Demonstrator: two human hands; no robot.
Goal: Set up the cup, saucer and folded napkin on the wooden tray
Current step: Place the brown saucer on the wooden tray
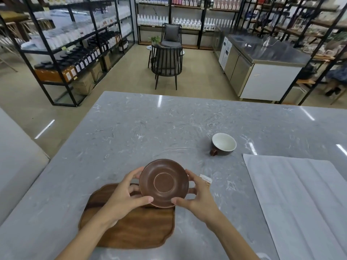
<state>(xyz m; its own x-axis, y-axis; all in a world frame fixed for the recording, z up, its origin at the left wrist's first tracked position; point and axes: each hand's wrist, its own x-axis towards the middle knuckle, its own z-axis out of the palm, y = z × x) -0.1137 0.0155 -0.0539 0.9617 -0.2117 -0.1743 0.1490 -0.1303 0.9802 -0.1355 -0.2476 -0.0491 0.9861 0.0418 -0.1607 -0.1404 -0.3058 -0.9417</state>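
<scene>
Both hands hold a brown saucer by its rim, tilted toward me, above the far right corner of the wooden tray. My left hand grips its left edge and my right hand its right edge. A brown cup with a white inside stands upright on the grey marble table, beyond and to the right of the saucer. A white napkin lies spread flat at the right side of the table.
A small orange-and-white packet lies on the table just behind my right hand. Beyond the table's far edge are dark chairs, shelving racks with bottles and a steel counter.
</scene>
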